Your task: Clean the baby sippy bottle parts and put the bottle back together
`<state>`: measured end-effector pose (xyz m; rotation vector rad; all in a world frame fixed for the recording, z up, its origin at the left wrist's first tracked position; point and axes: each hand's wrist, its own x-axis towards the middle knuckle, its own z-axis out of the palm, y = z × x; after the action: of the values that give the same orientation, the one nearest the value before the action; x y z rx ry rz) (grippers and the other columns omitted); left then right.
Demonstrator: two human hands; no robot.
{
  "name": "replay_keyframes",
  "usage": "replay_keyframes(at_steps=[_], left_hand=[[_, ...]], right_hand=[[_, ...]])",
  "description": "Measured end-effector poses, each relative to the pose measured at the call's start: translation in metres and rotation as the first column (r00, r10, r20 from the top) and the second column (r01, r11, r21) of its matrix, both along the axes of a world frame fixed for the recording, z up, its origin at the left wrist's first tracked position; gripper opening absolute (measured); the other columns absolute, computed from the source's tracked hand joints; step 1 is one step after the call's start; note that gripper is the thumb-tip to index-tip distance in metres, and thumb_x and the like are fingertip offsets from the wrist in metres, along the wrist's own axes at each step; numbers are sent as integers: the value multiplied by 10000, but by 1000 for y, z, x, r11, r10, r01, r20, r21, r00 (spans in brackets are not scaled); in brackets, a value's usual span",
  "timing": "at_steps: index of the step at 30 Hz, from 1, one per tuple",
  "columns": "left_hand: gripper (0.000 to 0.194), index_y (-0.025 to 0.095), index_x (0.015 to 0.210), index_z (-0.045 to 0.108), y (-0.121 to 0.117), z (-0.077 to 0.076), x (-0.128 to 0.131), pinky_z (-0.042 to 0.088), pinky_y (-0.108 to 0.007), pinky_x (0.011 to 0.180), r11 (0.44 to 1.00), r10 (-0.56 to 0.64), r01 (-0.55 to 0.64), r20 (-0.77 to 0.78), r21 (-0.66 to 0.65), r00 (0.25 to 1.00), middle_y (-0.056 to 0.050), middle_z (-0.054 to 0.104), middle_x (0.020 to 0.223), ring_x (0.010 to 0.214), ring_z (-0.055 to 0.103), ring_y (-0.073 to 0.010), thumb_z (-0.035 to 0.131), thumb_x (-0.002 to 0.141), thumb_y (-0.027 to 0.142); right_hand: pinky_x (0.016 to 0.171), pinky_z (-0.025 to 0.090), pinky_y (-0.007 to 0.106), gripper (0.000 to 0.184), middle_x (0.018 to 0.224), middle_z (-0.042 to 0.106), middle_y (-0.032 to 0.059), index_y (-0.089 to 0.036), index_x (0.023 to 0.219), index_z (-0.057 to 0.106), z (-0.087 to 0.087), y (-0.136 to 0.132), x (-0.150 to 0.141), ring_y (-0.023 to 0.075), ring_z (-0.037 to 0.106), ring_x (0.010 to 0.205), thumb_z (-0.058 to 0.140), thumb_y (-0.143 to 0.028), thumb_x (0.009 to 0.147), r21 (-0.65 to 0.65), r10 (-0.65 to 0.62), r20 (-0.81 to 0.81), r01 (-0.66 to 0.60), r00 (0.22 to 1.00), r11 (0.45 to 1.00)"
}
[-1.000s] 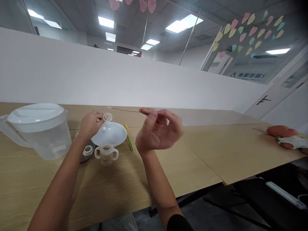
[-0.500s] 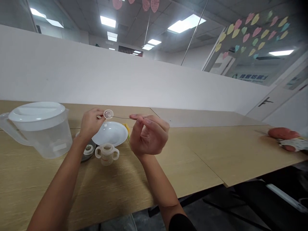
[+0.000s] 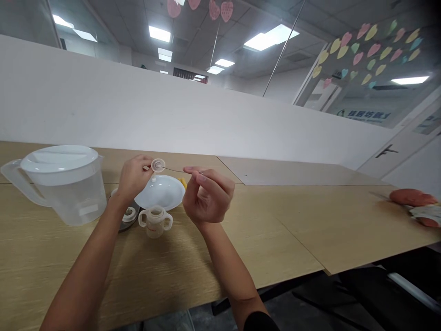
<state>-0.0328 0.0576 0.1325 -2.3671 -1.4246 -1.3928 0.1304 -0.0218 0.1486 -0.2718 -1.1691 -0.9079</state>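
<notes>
My left hand (image 3: 134,177) is closed, pinching a small translucent bottle nipple (image 3: 158,165) by its edge, with its round open side toward me. My right hand (image 3: 208,195) grips a thin dark wire (image 3: 174,169) between thumb and fingers. The wire's far end reaches into the middle of the nipple; its tip cannot be made out. Below both hands stands an upright, lidless baby bottle (image 3: 155,224) with two handles. Behind it is a white bowl (image 3: 168,193) with a small whitish piece at its rim. A white collar ring (image 3: 129,214) rests on a dark dish, partly behind my left forearm.
A lidded clear pitcher (image 3: 69,193) stands at the left, its handle outward. Something yellow (image 3: 183,182) lies beside the bowl, partly behind my right hand. A reddish-brown object (image 3: 411,197) and patterned cloth lie at the table's far right. A white wall runs along the back.
My right hand has moved slightly left, nearer the nipple, and less of the wire shows between them. The whole view has shifted a little.
</notes>
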Motion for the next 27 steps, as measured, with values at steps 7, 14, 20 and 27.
replay_keyframes(at_steps=[7, 14, 20, 27], left_hand=[[210, 174, 820, 760, -1, 0, -1, 458, -292, 761, 1000, -20, 20, 6, -7, 1000, -66, 741, 982, 860, 649, -190, 555, 828, 222], [218, 163, 834, 761, -3, 0, 1, 455, -320, 776, 1000, -8, 8, 9, -17, 1000, -78, 739, 963, 864, 646, -208, 553, 831, 228], [196, 197, 829, 750, -1, -1, 0, 461, -304, 773, 1000, 6, -6, 12, -27, 1000, -51, 740, 960, 857, 651, -194, 558, 826, 240], [199, 188, 830, 748, 0, -2, -2, 461, -301, 763, 1000, 27, -27, -27, -8, 999, -57, 734, 951, 859, 653, -197, 554, 827, 230]], right_hand=[[583, 624, 246, 304, 920, 531, 7, -232, 1204, 488, 1, 1, 1, 92, 648, 654, 490, -76, 943, -8, -32, -25, 32, 999, 999], [584, 620, 216, 250, 907, 526, 8, -208, 1132, 529, 2, -2, -1, 89, 668, 688, 497, -58, 935, 4, 26, 19, -27, 999, 1000], [612, 625, 223, 272, 922, 552, 8, -202, 1119, 557, 2, -2, 0, 96, 680, 718, 523, -37, 905, 16, 85, 15, -85, 996, 996], [626, 620, 241, 322, 954, 569, 7, -223, 1140, 549, -3, 3, 1, 94, 675, 717, 503, -20, 895, -15, 13, -4, -13, 1000, 1000]])
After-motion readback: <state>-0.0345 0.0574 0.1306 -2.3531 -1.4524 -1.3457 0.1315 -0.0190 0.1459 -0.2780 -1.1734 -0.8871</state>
